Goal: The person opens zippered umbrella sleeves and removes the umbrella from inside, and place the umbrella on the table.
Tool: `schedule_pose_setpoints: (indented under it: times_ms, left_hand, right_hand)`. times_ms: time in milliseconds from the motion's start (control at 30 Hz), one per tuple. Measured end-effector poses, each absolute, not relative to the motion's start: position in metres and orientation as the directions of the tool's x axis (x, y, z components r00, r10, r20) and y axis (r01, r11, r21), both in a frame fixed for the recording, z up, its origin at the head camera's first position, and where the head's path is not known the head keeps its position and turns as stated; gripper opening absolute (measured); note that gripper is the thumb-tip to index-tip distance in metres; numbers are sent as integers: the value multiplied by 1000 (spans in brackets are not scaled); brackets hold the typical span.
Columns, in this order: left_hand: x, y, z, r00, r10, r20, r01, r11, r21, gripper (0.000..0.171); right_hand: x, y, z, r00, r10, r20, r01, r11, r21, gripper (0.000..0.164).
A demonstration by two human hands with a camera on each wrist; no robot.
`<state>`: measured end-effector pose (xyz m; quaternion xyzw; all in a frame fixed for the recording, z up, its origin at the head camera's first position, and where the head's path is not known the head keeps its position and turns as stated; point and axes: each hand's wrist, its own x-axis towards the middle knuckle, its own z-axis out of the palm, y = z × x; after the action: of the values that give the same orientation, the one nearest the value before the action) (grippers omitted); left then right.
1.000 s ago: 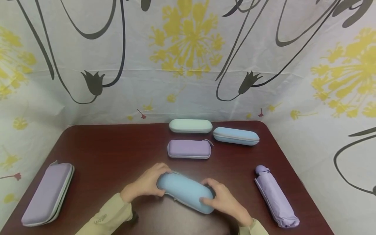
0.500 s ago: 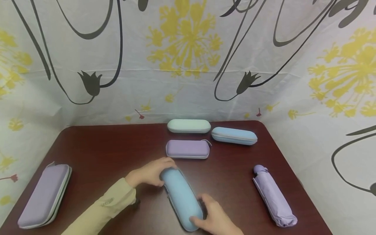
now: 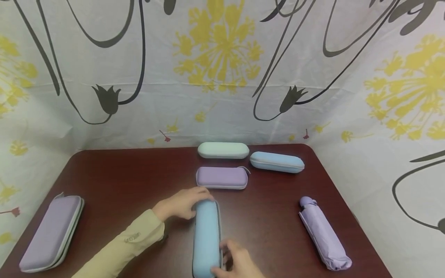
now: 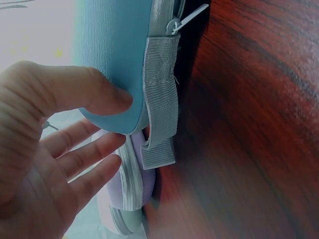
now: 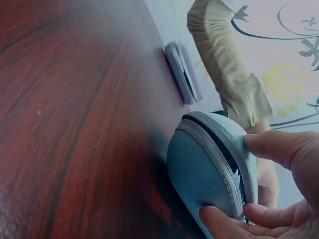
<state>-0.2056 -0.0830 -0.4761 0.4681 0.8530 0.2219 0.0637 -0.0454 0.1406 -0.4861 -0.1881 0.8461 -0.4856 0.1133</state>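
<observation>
A blue hard zip case (image 3: pixel 206 239) stands lengthwise at the front middle of the table, pointing from near to far. My left hand (image 3: pixel 182 202) grips its far end; the left wrist view has the thumb (image 4: pixel 104 94) on the blue side and fingertips around the end. A grey strap loop (image 4: pixel 162 87) and a zip pull (image 4: pixel 192 19) hang there. At the near end my right hand (image 3: pixel 240 260) holds the case, thumb on top and fingers low on the side. Its zip seam (image 5: pixel 224 149) gapes open at that end, showing a dark slit.
Behind it lie a purple case (image 3: pixel 221 177), a mint case (image 3: pixel 223 150) and a smaller blue case (image 3: pixel 277 161). A larger purple case (image 3: pixel 53 233) sits at the left edge, a folded lilac umbrella (image 3: pixel 325 235) at the right. Patterned fabric (image 3: pixel 222 112) hangs around the table (image 3: pixel 139 173).
Both hands have turned the blue zip case from slanting across to pointing straight away. The right hand came nearer and leftward with its near end; the left stayed at the far end.
</observation>
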Motion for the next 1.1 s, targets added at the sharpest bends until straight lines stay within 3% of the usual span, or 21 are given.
schedule_pose_setpoints:
  times_ms: [300,567,700,833,967,1100]
  left_hand:
    - [-202,-85,-477,-571,812,124,760,465,455,62]
    - [-186,-82,-477,-625,763,166,722,484,494,63]
    - [-172,-82,-475,-707,673,218,669,536,516,54]
    - [-152,-78,-473,-839,490,235,519,595,613,47]
    - [-129,-69,-472,-947,287,143,298,624,722,68]
    - [-113,-63,-477,-975,212,62,180,603,777,88]
  right_hand:
    - [-45,134,-487,-909,-415,19,-231,467,-854,43]
    - [-56,141,-489,-868,-432,243,-438,438,-785,15]
    - [-67,143,-490,-841,-395,368,-531,480,-698,19]
    - [-79,142,-493,-828,-377,416,-559,482,-675,26]
    - [-85,138,-495,-827,-370,423,-559,471,-682,29]
    - [-88,135,-496,-852,-359,382,-519,472,-713,30]
